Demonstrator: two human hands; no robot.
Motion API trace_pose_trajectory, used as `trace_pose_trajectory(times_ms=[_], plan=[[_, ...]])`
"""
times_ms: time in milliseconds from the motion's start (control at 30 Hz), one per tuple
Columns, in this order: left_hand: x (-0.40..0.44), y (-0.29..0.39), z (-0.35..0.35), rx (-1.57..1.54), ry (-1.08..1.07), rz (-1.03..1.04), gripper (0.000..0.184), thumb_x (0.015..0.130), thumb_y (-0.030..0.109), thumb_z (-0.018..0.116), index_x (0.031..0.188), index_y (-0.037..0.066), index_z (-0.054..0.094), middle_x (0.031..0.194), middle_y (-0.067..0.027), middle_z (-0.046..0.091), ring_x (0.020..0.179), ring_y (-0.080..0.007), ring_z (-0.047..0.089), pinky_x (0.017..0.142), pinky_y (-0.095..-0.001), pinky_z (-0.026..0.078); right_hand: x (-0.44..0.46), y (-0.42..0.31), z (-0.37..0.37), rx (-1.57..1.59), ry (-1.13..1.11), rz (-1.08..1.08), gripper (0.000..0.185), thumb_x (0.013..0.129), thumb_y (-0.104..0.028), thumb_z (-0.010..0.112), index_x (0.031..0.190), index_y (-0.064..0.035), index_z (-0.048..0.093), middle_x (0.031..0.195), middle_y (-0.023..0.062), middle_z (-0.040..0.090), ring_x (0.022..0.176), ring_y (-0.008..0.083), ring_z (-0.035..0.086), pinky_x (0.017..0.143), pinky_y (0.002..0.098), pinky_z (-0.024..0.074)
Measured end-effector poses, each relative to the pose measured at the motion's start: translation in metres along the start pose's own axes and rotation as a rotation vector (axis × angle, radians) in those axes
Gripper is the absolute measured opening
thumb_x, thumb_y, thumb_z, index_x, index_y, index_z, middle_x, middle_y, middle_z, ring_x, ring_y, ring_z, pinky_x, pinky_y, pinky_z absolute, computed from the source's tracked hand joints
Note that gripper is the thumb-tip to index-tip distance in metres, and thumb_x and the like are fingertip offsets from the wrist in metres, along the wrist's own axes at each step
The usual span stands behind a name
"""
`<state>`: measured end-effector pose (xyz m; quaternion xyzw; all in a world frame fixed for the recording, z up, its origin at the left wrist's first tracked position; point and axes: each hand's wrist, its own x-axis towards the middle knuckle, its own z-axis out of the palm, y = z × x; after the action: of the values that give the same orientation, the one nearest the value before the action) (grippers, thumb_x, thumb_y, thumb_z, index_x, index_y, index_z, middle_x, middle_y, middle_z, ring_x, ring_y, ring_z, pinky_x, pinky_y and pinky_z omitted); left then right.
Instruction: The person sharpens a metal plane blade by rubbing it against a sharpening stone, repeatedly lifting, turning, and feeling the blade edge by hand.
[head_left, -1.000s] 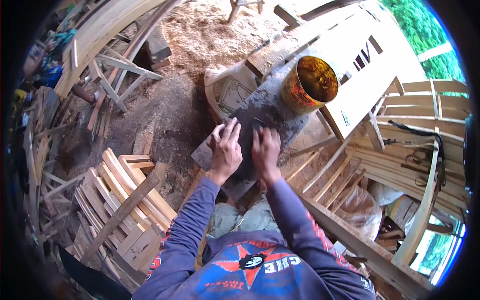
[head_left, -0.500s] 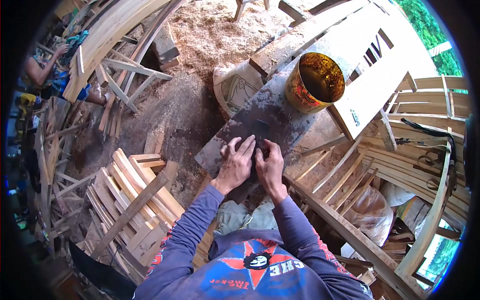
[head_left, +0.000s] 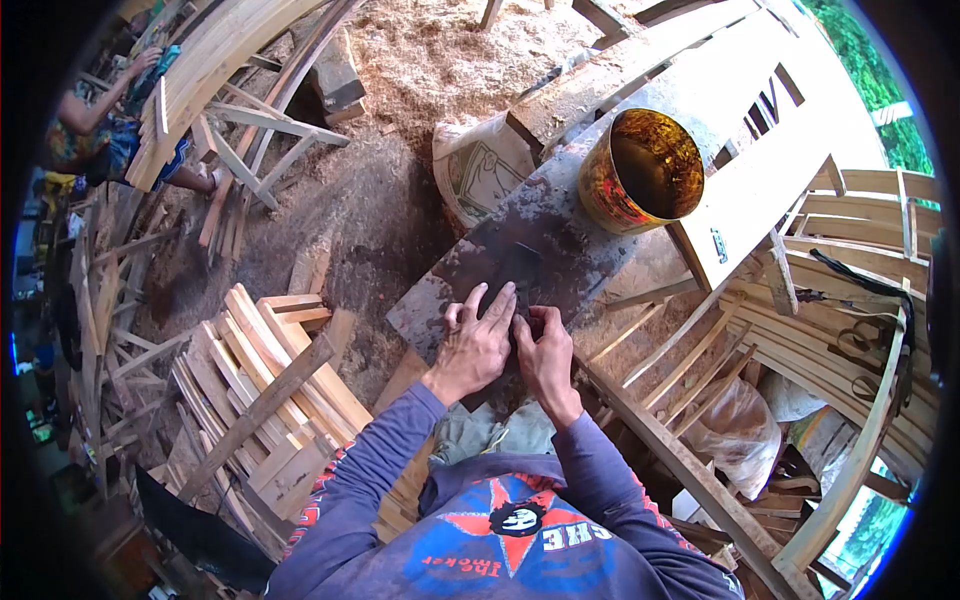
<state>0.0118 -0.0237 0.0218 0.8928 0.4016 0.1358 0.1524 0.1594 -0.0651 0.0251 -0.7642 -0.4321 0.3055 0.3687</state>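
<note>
A dark, stained board [head_left: 425,305] lies in front of me, with a small dark flat piece [head_left: 521,265] on it just beyond my fingertips. My left hand [head_left: 472,340] rests over the near part of the board, fingers pointing forward and slightly apart. Close beside it, my right hand [head_left: 545,352] has its fingers bent and pressed together around something dark, too small and hidden to name. Further along the board stands an open round tin [head_left: 620,195], yellow and red, its inside brownish.
Cut planks [head_left: 290,370] are piled at the left. A pale panel [head_left: 745,215] lies beyond the tin. Wooden framing [head_left: 690,470] and a plastic bag [head_left: 740,430] are at the right. Another person [head_left: 90,130] is at the upper left, beside long boards [head_left: 215,75].
My hands have come together since the first frame, the right fingers closing. The flat piece now shows more clearly beyond them. The view has shifted, and the other person shows more fully.
</note>
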Motion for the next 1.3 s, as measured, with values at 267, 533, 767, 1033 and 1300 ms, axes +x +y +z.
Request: trace_pose_trajectory(times_ms=[267, 533, 767, 1033, 1300], plan=[[0.009, -0.001, -0.004, -0.061, 0.001, -0.004, 0.054, 0.093, 0.018, 0.056, 0.143, -0.002, 0.057, 0.161, -0.0118, 0.043, 0.141, -0.038, 0.037, 0.103, -0.0519, 0.028, 0.008, -0.002, 0.009, -0.069, 0.132, -0.326, 0.012, 0.091, -0.007, 0.071, 0.091, 0.0008, 0.063, 0.083, 0.0182, 0.064, 0.074, 0.0364, 0.064, 0.066, 0.0442, 0.0512], [0.03, -0.01, -0.009, -0.018, -0.01, 0.058, 0.055, 0.092, 0.019, 0.052, 0.141, -0.006, 0.056, 0.159, -0.0174, 0.045, 0.142, -0.0379, 0.037, 0.104, -0.0511, 0.029, 0.033, -0.011, 0.013, -0.077, 0.155, -0.314, 0.01, 0.088, -0.003, 0.071, 0.091, 0.0019, 0.063, 0.084, 0.0193, 0.064, 0.075, 0.036, 0.064, 0.066, 0.0422, 0.0521], [0.051, -0.017, -0.009, 0.062, -0.022, 0.083, 0.056, 0.09, 0.018, 0.053, 0.14, -0.007, 0.055, 0.16, -0.0184, 0.043, 0.145, -0.0376, 0.035, 0.109, -0.0541, 0.027, 0.049, -0.013, 0.011, -0.041, 0.113, -0.298, 0.011, 0.088, -0.005, 0.07, 0.089, 0.0003, 0.061, 0.083, 0.0212, 0.062, 0.08, 0.0402, 0.064, 0.071, 0.0477, 0.0514], [0.048, -0.018, -0.007, 0.078, -0.009, 0.089, 0.057, 0.09, 0.021, 0.052, 0.141, -0.005, 0.055, 0.158, -0.0196, 0.045, 0.145, -0.0379, 0.035, 0.109, -0.0561, 0.028, 0.047, -0.008, 0.015, -0.05, 0.141, -0.345, 0.01, 0.092, -0.008, 0.066, 0.089, -0.0005, 0.059, 0.085, 0.0214, 0.061, 0.08, 0.0426, 0.062, 0.071, 0.0494, 0.0505], [0.032, -0.007, -0.01, 0.011, -0.051, 0.077, 0.052, 0.092, 0.017, 0.052, 0.138, -0.006, 0.057, 0.155, -0.0214, 0.047, 0.147, -0.0383, 0.034, 0.109, -0.0587, 0.027, 0.029, -0.006, 0.009, -0.13, 0.141, -0.375, 0.011, 0.089, -0.008, 0.07, 0.088, -0.0012, 0.06, 0.085, 0.0199, 0.062, 0.082, 0.0396, 0.063, 0.071, 0.0464, 0.0513]])
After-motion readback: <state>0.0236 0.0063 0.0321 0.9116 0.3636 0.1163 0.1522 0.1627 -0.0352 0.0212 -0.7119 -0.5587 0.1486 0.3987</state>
